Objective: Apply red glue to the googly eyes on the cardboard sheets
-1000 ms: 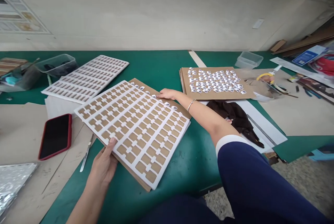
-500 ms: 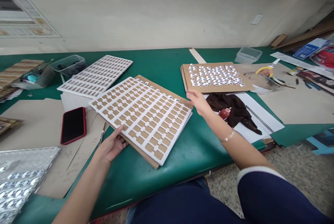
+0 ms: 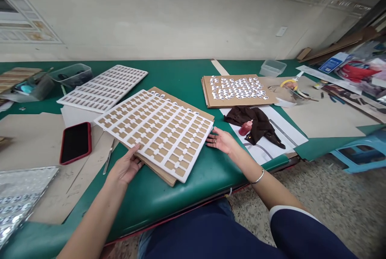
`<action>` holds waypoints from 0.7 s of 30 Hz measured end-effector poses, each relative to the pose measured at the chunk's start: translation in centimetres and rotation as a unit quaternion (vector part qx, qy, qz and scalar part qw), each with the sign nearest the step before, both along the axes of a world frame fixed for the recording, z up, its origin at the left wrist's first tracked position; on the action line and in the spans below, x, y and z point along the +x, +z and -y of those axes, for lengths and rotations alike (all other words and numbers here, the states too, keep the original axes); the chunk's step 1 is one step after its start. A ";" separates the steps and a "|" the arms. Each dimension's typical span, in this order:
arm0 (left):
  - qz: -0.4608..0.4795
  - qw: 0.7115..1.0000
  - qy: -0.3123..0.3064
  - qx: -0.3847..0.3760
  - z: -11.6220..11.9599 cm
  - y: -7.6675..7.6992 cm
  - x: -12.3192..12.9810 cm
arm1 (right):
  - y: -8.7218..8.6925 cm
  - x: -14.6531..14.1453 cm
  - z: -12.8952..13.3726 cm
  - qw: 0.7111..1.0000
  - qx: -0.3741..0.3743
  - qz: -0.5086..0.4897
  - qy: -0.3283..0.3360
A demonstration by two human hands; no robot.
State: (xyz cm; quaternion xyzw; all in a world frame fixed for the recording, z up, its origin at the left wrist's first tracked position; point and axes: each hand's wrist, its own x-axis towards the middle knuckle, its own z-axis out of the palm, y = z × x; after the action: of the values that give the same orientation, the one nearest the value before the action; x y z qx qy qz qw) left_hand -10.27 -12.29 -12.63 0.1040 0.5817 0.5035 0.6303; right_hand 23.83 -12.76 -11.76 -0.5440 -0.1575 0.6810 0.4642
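Note:
My left hand (image 3: 128, 166) grips the front left edge of a white slotted frame (image 3: 197, 153) and the brown cardboard sheet (image 3: 199, 108) under it, thumb on top and fingers below. The frame lies slightly askew on the cardboard, which shows through its openings. Several small white pieces with dark round marks (image 3: 189, 111) peek out along the cardboard's back edge. At the frame's right corner is my right hand (image 3: 222, 140), its fingers apart and the thumb close to the rim; whether it touches the rim I cannot tell.
Behind stands another white slotted frame (image 3: 105, 86). A cardboard stack (image 3: 208, 104) bearing many small pieces lies back right, near a dark cloth (image 3: 262, 124) and a red bottle (image 3: 245, 128). Left are a phone (image 3: 76, 143), tweezers (image 3: 109, 157) and a plastic box (image 3: 72, 76).
My right hand has come down and toward me from beside the cardboard stack to the frame's right corner. The left hand keeps its grip. The whole view has shifted slightly.

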 end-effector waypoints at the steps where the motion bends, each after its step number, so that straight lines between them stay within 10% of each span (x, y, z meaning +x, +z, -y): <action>1: 0.000 1.000 0.007 0.000 0.1 0.1 0.2 | -0.1 0.1 -0.2 1.000 0.001 0.000 0.004; 21: 0.044 0.998 0.038 0.001 1.8 0.2 5.6 | 0.8 1.8 -9.3 0.996 -0.001 0.081 0.046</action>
State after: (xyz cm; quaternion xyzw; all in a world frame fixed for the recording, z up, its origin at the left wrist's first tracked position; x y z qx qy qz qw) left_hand -4.70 -14.10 -12.44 0.0602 0.5564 0.5316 0.6357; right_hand 25.63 -3.44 -10.99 -0.5900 -0.2194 0.6553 0.4174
